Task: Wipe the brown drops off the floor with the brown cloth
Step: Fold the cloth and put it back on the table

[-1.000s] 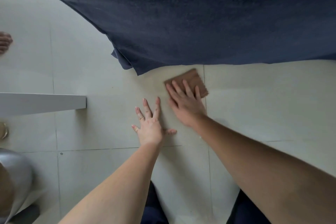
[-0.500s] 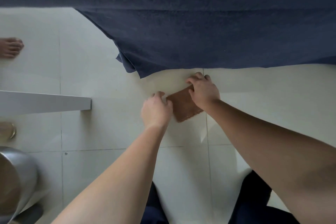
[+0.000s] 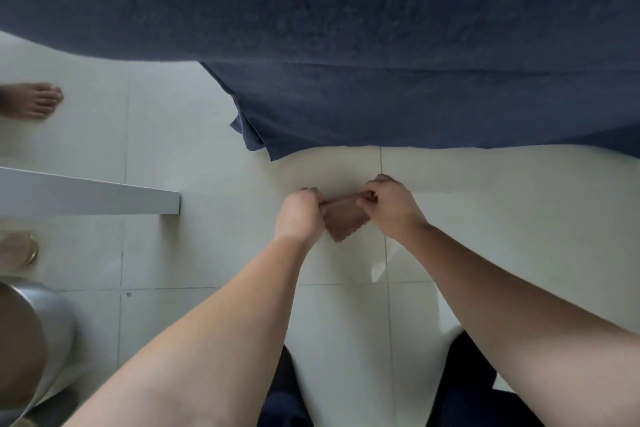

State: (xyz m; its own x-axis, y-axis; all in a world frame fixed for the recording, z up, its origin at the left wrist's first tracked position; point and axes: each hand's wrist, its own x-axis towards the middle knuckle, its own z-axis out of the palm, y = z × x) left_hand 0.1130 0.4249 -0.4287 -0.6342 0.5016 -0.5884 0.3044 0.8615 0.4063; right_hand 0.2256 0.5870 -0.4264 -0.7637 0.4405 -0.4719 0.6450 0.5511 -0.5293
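Observation:
The brown cloth (image 3: 346, 220) hangs folded between both hands, just above the pale tiled floor (image 3: 194, 239). My left hand (image 3: 300, 217) pinches its left upper edge and my right hand (image 3: 391, 208) pinches its right upper edge. One corner of the cloth points down toward the floor. I see no brown drops on the tiles around the hands; a small dark speck (image 3: 129, 294) shows on a tile at the lower left.
A dark blue fabric (image 3: 381, 62) fills the top and hangs over the floor just beyond the hands. A white board edge (image 3: 104, 196) juts in from the left. A metal bin (image 3: 38, 333) stands at lower left. Another person's bare foot (image 3: 34, 99) is at far left.
A second ago my right hand pressed the cloth flat on the floor and my left hand lay spread beside it. Both hands have since gripped the cloth and lifted it.

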